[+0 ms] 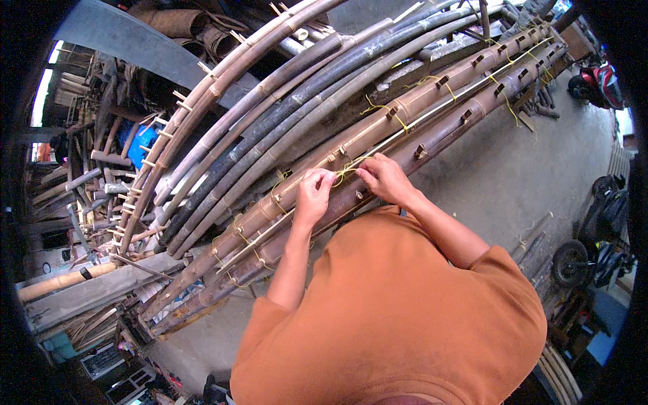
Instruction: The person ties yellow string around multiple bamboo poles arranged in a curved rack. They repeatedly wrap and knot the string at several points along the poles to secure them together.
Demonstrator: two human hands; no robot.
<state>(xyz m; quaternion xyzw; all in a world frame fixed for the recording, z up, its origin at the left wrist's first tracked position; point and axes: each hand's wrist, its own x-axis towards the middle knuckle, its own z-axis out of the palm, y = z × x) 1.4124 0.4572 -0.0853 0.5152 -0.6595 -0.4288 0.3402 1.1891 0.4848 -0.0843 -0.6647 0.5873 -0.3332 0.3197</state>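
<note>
While an orange shirt (398,317) fills the space before the pole pair (442,133), the left hand (314,194) and right hand (386,178) face each other above it, each grip pinching yellow string (346,171) midway along the pair. Past the pole pair run dark bent poles (290,106); farther past it curves a pegged pole (216,86).

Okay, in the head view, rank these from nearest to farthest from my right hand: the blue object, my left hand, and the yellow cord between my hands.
From your right hand:
1. Yellow cord: at your fingertips, between the hands.
2. Left hand: just to the left, over the bamboo poles.
3. Blue object: far left, beyond the curved poles.
</note>
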